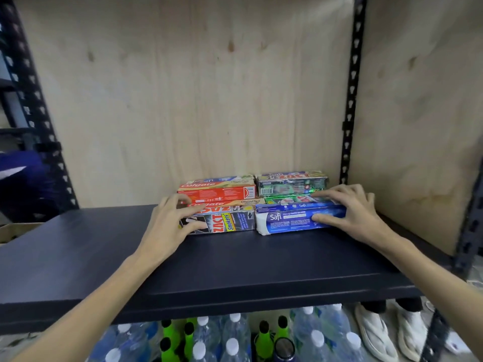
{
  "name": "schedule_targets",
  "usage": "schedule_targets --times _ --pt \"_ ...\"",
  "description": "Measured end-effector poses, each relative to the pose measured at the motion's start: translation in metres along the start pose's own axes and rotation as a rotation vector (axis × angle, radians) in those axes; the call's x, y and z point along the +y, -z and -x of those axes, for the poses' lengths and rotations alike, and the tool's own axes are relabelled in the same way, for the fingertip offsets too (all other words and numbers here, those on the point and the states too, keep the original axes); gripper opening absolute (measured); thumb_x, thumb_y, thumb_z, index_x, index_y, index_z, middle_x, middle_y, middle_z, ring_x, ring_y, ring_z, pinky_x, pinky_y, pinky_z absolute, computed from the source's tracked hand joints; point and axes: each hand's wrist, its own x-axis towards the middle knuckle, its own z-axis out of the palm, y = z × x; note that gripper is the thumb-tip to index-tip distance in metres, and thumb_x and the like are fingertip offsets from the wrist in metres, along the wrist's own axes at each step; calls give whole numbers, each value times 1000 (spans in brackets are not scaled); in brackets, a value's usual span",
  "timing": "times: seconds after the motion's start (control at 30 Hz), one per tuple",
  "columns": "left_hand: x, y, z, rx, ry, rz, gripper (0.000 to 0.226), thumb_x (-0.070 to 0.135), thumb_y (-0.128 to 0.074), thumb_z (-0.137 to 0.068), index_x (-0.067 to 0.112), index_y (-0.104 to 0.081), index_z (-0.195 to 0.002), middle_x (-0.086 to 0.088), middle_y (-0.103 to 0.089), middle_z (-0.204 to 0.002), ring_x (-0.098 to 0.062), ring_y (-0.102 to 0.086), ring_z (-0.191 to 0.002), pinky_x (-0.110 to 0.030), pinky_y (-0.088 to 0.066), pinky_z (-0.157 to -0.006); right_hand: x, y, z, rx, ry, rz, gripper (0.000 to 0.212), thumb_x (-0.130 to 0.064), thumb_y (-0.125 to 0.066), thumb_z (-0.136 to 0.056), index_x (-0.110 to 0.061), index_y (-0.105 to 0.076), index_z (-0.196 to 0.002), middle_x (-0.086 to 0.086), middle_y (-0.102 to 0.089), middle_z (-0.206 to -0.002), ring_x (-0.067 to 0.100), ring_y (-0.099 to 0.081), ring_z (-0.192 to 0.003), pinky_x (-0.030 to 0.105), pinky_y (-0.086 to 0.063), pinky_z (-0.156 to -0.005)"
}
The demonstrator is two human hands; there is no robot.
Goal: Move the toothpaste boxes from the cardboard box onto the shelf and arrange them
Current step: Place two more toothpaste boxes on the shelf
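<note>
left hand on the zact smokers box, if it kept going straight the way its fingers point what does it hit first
The left hand points right along the Zact Smokers box, so it would probably meet the blue Safi box next to it first; depth is unclear.

toothpaste boxes | lying flat, stacked in two columns | rear of dark shelf

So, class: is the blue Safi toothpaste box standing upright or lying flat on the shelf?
Lying flat. The blue Safi box rests lengthwise on the dark shelf, its long printed side facing forward, with the right hand on it.
</note>
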Motion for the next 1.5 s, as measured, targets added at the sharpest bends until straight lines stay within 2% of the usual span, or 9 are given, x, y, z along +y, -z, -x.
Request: schedule_targets --times 0.17,0.4,0.57,0.77,0.87,0.97,1.1,1.27,1.5 --pt "-8 -6 -11 -15 -6 52 48 49 -72 -84 29 -72 -127 15 -56 -126 -13 -49 -117 -33 -40 -100 2 -9 -12 14 30 73 57 -78 -52 -80 -53 -55 -131 -15 -48 -118 9 -31 -114 32 -18 -84" --pt "-7 -10 -14 -65 34 144 45 37 -77 -88 27 -68 -131 15 -58 -122 -10 -49 -119 -10 -32 -97 7 -14 -16 10 11 106 56 -81 -49 -78 -56 -56 -128 -12 -49 -121 12 -33 -115 34 -21 -85" --pt "0 -5 -7 -47 72 210 55 39 -78 -86 28 -63 -137 18 -54 -130 -5 -44 -124 -30 -36 -110 -3 -10 -6 65 -1 133 63 -80 -52 -79 -51 -56 -136 -10 -50 -127 15 -34 -118 34 -21 -85" --pt "15 8 5 47 50 217 78 51 -79 -83 30 -46 -150 15 -45 -147 -1 -34 -129 -32 -29 -111 -39 0 19 145 7 47 75 -75 -62 -77 -41 -50 -144 -8 -52 -133 17 -36 -122 32 -21 -86" --pt "28 17 17 85 89 269 77 55 -75 -83 30 -42 -149 11 -46 -147 -9 -37 -135 -38 -33 -114 -66 5 35 166 -5 -52 75 -75 -64 -77 -41 -50 -142 -14 -52 -128 14 -37 -121 31 -21 -88" --pt "53 32 38 116 76 346 69 44 -76 -87 29 -44 -147 14 -47 -142 -6 -36 -135 -35 -35 -114 -102 9 60 197 -31 -210 68 -69 -69 -79 -42 -50 -139 -18 -54 -125 13 -39 -121 34 -27 -95" --pt "102 46 90 118 52 482 67 36 -79 -86 31 -47 -145 17 -49 -138 -4 -36 -137 -19 -31 -113 -161 -1 114 306 1 -388 56 -54 -76 -83 -41 -56 -133 -17 -57 -119 14 -44 -116 33 -30 -101" --pt "128 19 187 199 24 483 64 30 -79 -87 25 -50 -144 15 -44 -141 -11 -34 -141 -17 -26 -115 -195 -42 181 331 -56 -474 53 -47 -78 -85 -36 -57 -133 -15 -57 -115 16 -47 -115 32 -34 -104" --pt "90 -61 335 31 291 456 58 33 -77 -88 21 -51 -139 10 -49 -132 -13 -45 -127 -26 -37 -108 -204 -151 304 29 -119 -438 53 -44 -79 -86 -29 -57 -133 -10 -58 -117 21 -50 -115 22 -28 -102"
